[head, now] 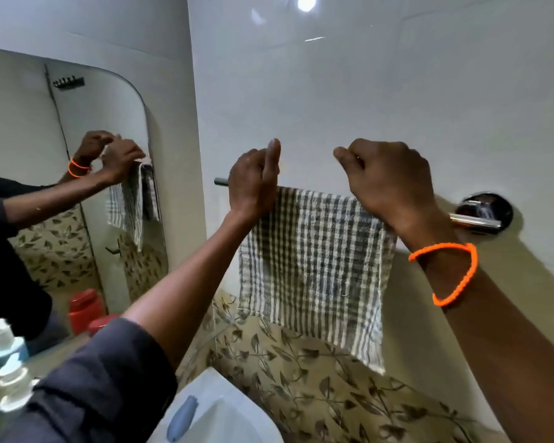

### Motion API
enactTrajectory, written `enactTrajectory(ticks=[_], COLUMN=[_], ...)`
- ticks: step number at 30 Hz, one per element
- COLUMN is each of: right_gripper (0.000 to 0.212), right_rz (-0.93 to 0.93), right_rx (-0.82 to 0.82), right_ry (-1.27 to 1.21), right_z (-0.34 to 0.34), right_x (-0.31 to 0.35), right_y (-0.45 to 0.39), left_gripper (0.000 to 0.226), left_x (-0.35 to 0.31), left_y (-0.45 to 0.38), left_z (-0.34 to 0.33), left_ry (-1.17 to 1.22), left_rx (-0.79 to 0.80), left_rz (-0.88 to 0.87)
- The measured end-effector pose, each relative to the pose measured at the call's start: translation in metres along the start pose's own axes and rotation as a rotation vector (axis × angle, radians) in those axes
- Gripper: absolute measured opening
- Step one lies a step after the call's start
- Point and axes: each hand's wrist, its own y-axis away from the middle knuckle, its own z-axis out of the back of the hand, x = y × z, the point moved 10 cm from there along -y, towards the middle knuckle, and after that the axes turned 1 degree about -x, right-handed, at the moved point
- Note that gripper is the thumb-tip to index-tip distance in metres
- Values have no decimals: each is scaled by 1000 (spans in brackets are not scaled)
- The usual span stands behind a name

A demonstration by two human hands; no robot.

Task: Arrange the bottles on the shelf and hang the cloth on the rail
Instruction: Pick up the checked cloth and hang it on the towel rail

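Cloth: grey-and-white checked woven cloth (314,266) draped over the chrome wall rail (474,220), hanging flat, long axis downward, lower edge slanting lower to the right.
Room: bare rail stub left of the cloth, short shiny stretch right of it by the round mount; glossy white wall (365,91) close behind.
Left hand (253,183): raised, fingers curled at the cloth's upper left corner; grip unclear.
Right hand (387,180): loosely fisted over the upper right corner; grip hidden; orange beaded bracelet (445,273) on the wrist.
Bottles: blurred clear bottles (7,362) far lower left of the rail.

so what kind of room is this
Most likely a bathroom. A wall mirror hangs above a shelf with bottles, a chrome towel rail carries the checked cloth, and a white basin sits below against glossy tiled walls.
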Motion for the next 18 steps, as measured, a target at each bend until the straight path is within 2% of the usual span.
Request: enactTrajectory(ticks=[1,3,6,8,10,12,15,18], right_gripper=[46,46,44,38,33,30,30,36], right_rz=[19,17,-10,-51,-97,-79,-22,6], right_rx=[-9,84,230,330,428,423,271,291], right_ry=[-42,-106,-22,19,53,132,153,80], right_z=[-1,-15,-32,-39,-43,-40,-32,-43], right_x=[6,13,1,-15,-32,-37,-26,-16], right_y=[7,19,14,4,-2,-7,-7,4], left_gripper=[72,72,78,88,95,94,89,94], left_x=[-2,-7,-14,-7,4,10,12,13], left_y=[9,24,20,8,-2,-7,-5,-4], left_z=[-4,-17,-35,-44,-47,-45,-43,-45], left_ry=[10,-58,-257,-314,-299,-263,-281,-313], left_rx=[7,94,250,391,465,458,412,427], left_rz=[-26,-99,-200,-187,-157,-146,-148,-144])
